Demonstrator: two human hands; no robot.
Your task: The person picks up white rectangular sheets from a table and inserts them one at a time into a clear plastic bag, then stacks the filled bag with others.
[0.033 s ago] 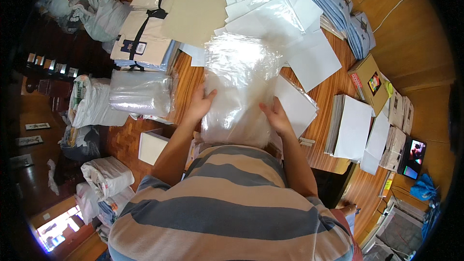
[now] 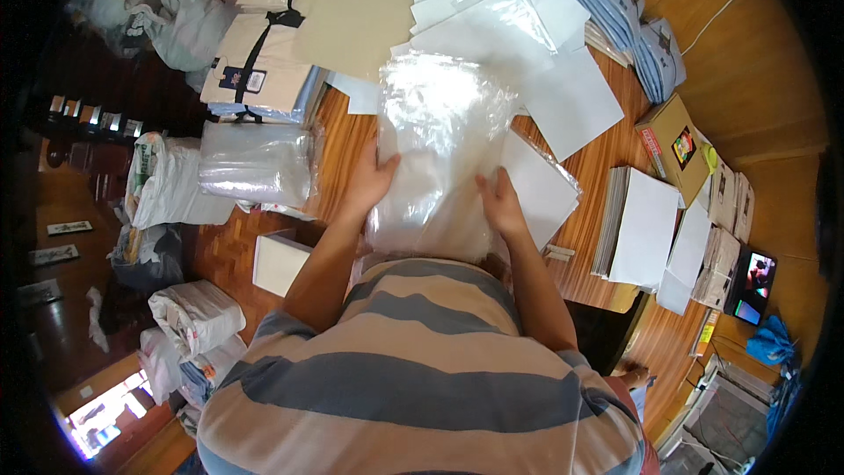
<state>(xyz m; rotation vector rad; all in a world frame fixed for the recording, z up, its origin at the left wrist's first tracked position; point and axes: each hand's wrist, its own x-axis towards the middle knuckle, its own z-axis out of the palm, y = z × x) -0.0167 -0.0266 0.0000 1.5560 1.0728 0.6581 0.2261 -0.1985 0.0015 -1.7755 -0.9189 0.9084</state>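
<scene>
A stack of clear plastic bags (image 2: 440, 136) lies in front of my body, its near end close to my striped shirt. My left hand (image 2: 375, 180) grips its left edge, thumb on top and the other fingers mostly hidden beside and under it. At the right edge, my right hand (image 2: 501, 202) holds the stack between its thumb and fingers, partly out of sight. Beyond the stack, white sheets (image 2: 479, 31) are spread over one another, with a shiny clear sleeve among them. Just right of my right hand rests another white sheet stack (image 2: 538, 189).
Strapped beige folded garments (image 2: 255, 70) stand at the far left, with a packet of clear bags (image 2: 255, 163) nearer. On the striped wooden table (image 2: 585, 242) at right are a stack of white boards (image 2: 643, 224) and a cardboard box (image 2: 673, 145). Blue packed garments (image 2: 607, 0) sit far right.
The stack's far end has shifted slightly away from me and to the right. Both hands keep their places at its edges, the right thumb and fingers a little higher.
</scene>
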